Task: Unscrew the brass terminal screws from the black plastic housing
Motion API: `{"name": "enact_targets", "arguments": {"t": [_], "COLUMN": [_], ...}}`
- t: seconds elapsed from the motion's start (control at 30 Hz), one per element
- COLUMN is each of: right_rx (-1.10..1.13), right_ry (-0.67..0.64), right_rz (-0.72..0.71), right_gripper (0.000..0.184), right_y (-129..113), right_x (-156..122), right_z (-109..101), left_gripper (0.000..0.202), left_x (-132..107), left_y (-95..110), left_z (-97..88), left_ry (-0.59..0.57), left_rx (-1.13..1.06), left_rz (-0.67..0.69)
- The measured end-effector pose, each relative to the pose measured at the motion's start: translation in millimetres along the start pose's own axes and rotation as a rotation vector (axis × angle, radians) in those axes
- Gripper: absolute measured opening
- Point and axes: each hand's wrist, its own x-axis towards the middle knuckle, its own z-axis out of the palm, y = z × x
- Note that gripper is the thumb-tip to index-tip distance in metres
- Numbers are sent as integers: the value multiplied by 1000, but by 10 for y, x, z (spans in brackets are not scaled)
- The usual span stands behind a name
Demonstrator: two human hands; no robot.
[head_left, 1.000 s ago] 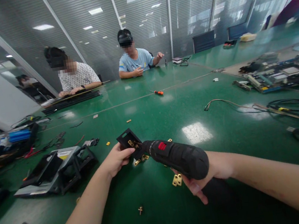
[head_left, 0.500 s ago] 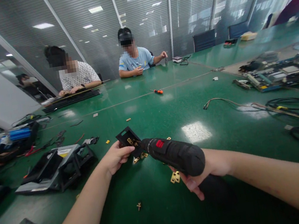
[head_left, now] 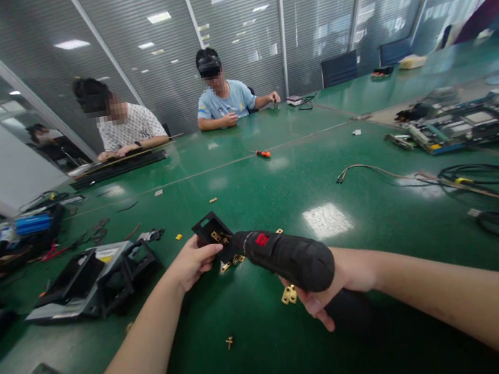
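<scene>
My left hand [head_left: 194, 262] is closed on a black bracket-like housing [head_left: 209, 225] with a rectangular cut-out, its thumb across the near side. Small brass plates [head_left: 216, 237] show inside the housing. My right hand [head_left: 316, 302] grips a black cordless drill [head_left: 288, 257] with a red switch on top. The drill's nose points left into the housing; its tip and any screw there are too small to make out. Under the housing lie several loose brass pieces [head_left: 227, 266]. More brass plates [head_left: 289, 295] rest beside the drill's handle, and small brass screws [head_left: 229, 342] lie nearer to me.
On the left are a grey-and-black frame part [head_left: 89, 279] and blue cylindrical cells [head_left: 34, 224]. An orange screwdriver [head_left: 263, 154] lies mid-table. Cables [head_left: 477, 178] and a circuit board [head_left: 469, 120] occupy the right. Two people [head_left: 224, 100] sit across the green table [head_left: 248, 181].
The drill and my right hand have shifted slightly left, with the drill's nose still at the housing. My left hand keeps its hold on the housing, nearly unmoved.
</scene>
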Motion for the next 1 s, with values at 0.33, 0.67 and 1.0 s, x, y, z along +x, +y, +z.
{"name": "enact_targets", "arguments": {"t": [0.33, 0.67, 1.0], "right_rx": [13, 31, 28], "right_ry": [-15, -10, 24], "right_rz": [-15, -35, -18], "right_gripper": [59, 64, 51], "right_y": [29, 3, -24], "right_x": [5, -12, -35], "right_z": [-32, -15, 37], "left_gripper": [53, 51, 49], "left_x": [16, 52, 52], "left_y": [5, -11, 1], "left_z": [-10, -100, -99], "left_ry": [-9, -55, -87], "left_rx": [-3, -82, -143], "left_rz": [-15, -78, -82]}}
